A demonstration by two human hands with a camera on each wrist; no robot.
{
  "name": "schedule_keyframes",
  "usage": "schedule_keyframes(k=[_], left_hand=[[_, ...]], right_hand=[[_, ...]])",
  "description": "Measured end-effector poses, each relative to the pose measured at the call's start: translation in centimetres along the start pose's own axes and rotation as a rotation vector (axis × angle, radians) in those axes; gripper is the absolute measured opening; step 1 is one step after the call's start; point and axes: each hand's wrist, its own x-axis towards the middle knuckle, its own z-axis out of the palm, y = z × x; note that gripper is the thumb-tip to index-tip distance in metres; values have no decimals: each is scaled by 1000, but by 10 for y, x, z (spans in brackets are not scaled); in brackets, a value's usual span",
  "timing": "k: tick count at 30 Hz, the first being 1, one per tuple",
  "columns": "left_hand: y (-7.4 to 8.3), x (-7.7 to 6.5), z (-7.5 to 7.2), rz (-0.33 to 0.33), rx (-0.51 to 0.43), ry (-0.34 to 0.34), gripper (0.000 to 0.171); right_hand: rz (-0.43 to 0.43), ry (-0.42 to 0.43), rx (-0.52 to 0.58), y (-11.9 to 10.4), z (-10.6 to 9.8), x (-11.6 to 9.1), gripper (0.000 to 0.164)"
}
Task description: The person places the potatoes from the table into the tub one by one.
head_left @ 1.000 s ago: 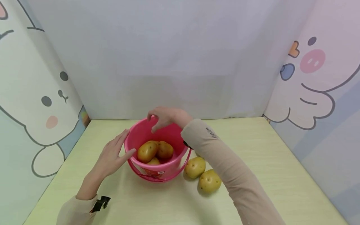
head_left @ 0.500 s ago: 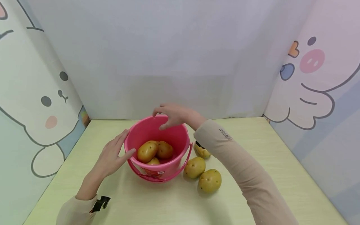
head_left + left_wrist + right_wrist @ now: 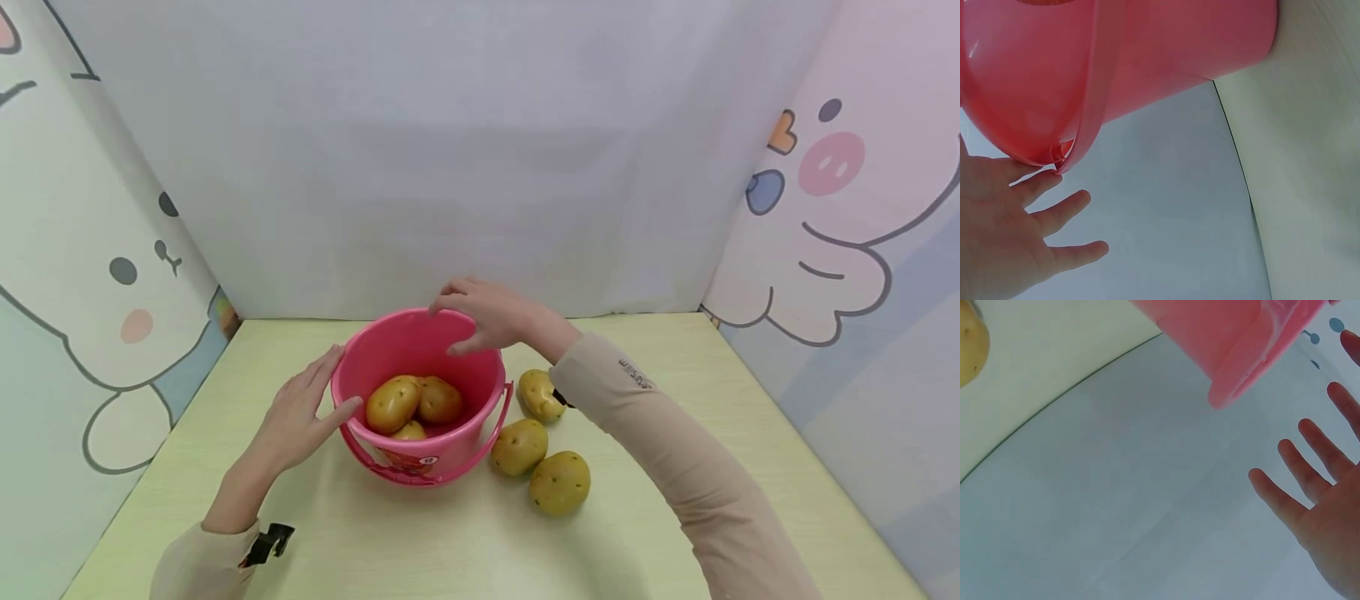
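Note:
A pink bucket (image 3: 435, 458) stands upright on the table, its handle (image 3: 501, 421) hanging down at the front. Inside it lie 3 potatoes (image 3: 393, 404). My left hand (image 3: 303, 417) rests against the bucket's left rim, fingers spread; the left wrist view shows the fingertips (image 3: 1054, 178) by the handle's hinge. Over the bucket's back right rim hovers my right hand (image 3: 491, 315), holding nothing, with its fingers apart in the right wrist view. Right of the bucket, 3 more potatoes (image 3: 560, 483) sit on the table, the farthest potato (image 3: 540, 393) partly behind the right cuff.
The pale wooden table (image 3: 420, 550) ends at a light grey back wall (image 3: 450, 167). Cartoon-printed panels (image 3: 90, 250) flank it on both sides. A black strap buckle (image 3: 268, 544) sits at the left cuff.
My right hand has moved right from above the bucket's middle to its back right rim, uncovering the farthest potato on the table. The left hand stays in place.

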Motion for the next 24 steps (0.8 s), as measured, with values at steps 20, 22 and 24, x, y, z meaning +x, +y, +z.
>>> schedule_keyframes(k=[20, 22, 24], left_hand=[[1, 1, 1, -13, 1, -1, 76], [1, 1, 1, -12, 0, 0, 76], [0, 1, 2, -12, -1, 0, 76]], right_hand=[[38, 104, 61, 33, 16, -43, 60], [40, 112, 65, 36, 17, -46, 60], [40, 120, 63, 39, 18, -50, 60]])
